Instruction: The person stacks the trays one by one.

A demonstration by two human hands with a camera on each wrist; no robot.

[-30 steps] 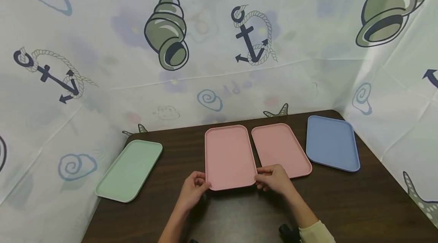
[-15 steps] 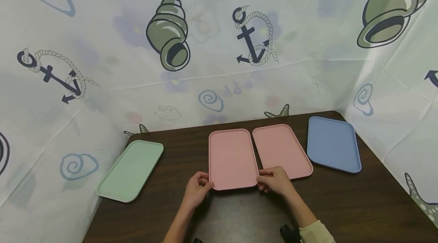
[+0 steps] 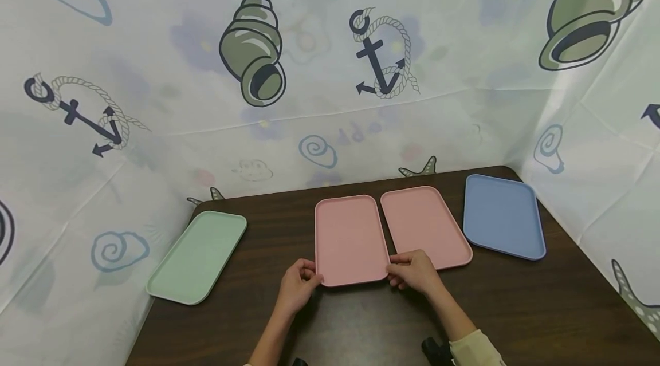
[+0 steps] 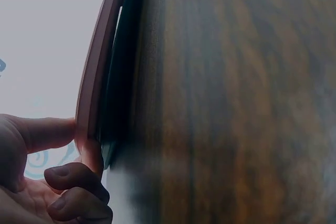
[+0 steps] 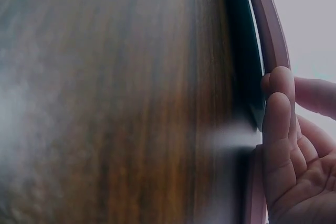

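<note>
A pink rectangular tray (image 3: 352,240) with a low raised rim lies between my hands in the head view. My left hand (image 3: 296,288) pinches its near left corner, thumb on top and a finger beneath, as the left wrist view shows. On the near right corner, my right hand (image 3: 415,271) grips the rim the same way. Both wrist views show a dark teal edge (image 4: 116,82) just below the pink rim, with a thin gap between; from above, the pink tray hides it. A second pink tray (image 3: 425,227) lies right beside it, partly behind my right hand.
A green tray (image 3: 197,257) lies at the table's left edge, and a blue tray (image 3: 502,217) at the far right. The dark wooden table (image 3: 356,331) meets a white printed cloth (image 3: 330,56) at the back and sides.
The held pink tray has shifted slightly right, and its far edge sits lower in the head view. Both hands keep their grip on it; the other trays stay in place.
</note>
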